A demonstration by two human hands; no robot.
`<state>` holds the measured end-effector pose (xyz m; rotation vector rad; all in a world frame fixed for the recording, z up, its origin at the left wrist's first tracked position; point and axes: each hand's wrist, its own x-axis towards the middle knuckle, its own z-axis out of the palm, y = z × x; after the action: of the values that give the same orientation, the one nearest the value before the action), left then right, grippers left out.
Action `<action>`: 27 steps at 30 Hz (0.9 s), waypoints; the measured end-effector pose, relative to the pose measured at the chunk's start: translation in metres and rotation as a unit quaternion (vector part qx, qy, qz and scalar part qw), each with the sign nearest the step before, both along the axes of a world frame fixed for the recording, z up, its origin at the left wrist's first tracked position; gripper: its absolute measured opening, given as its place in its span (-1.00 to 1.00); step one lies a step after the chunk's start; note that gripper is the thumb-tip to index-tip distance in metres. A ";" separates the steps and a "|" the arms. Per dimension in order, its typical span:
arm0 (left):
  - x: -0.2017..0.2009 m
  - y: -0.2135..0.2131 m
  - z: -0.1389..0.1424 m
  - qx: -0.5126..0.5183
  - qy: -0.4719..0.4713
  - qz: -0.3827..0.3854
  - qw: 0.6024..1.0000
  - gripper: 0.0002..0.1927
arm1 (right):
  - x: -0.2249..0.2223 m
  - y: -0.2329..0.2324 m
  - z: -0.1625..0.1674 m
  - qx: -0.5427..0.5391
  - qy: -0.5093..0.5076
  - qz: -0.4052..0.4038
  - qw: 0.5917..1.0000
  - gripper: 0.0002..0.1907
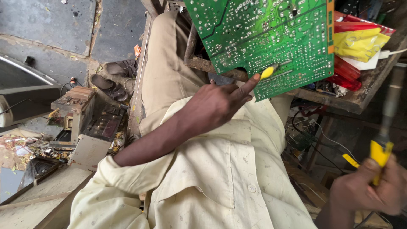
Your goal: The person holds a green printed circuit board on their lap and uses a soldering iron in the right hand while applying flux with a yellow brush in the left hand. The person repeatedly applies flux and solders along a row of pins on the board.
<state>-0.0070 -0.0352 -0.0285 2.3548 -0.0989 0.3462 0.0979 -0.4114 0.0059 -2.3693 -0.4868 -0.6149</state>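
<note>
I wore a pale cream button-up cotton shirt (220, 169), speckled with small stains, with a chest pocket and white buttons; the sleeve (114, 174) was rolled at my elbow. Khaki trousers (163, 68) covered my legs. Both forearms were bare.

Circuit board (271, 38): green, solder side up, silver joints, tilted, resting on the table edge.
Yellow piece (268, 72): small, lying against the board's lower edge.
Tool (383, 135): yellow-handled, dark shaft upright.

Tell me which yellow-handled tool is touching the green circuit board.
The small yellow-tipped tool in the left hand touches the green circuit board; the right hand holds its yellow-handled tool away from the board.
</note>
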 end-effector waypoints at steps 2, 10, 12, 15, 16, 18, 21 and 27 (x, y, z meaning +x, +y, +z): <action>0.003 -0.004 -0.007 0.086 0.064 -0.111 0.988 -0.47 | -0.003 0.001 -0.001 -0.101 -0.069 0.081 0.989 -0.77; 0.006 0.001 -0.010 -0.022 0.083 -0.166 0.982 -0.77 | -0.022 0.019 -0.004 -0.068 0.023 0.125 0.990 -0.82; 0.001 0.003 0.003 0.012 0.075 -0.215 0.974 -0.58 | -0.021 0.024 -0.002 -0.075 0.034 0.138 0.987 -0.82; -0.001 0.024 0.014 -0.099 -0.108 -0.054 0.988 -0.84 | -0.024 0.029 -0.001 -0.068 0.055 0.156 0.984 -0.79; -0.003 0.029 0.016 -0.169 -0.070 -0.017 0.983 -0.75 | -0.027 0.030 -0.001 -0.068 0.070 0.152 0.984 -0.77; -0.009 0.036 0.015 -0.299 0.009 0.061 0.952 -0.49 | -0.029 0.030 -0.001 -0.074 0.093 0.148 0.982 -0.74; -0.014 0.034 0.008 -0.279 0.027 0.087 0.956 -0.45 | -0.032 0.029 -0.004 -0.077 0.114 0.150 0.979 -0.72; -0.012 0.024 0.004 -0.227 0.034 0.098 0.968 -0.44 | -0.032 0.028 -0.008 -0.077 0.119 0.159 0.977 -0.73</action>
<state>-0.0192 -0.0109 -0.0248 1.9196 0.2257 0.3421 0.0662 -0.3832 -0.0022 -2.3955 -0.8075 -0.1503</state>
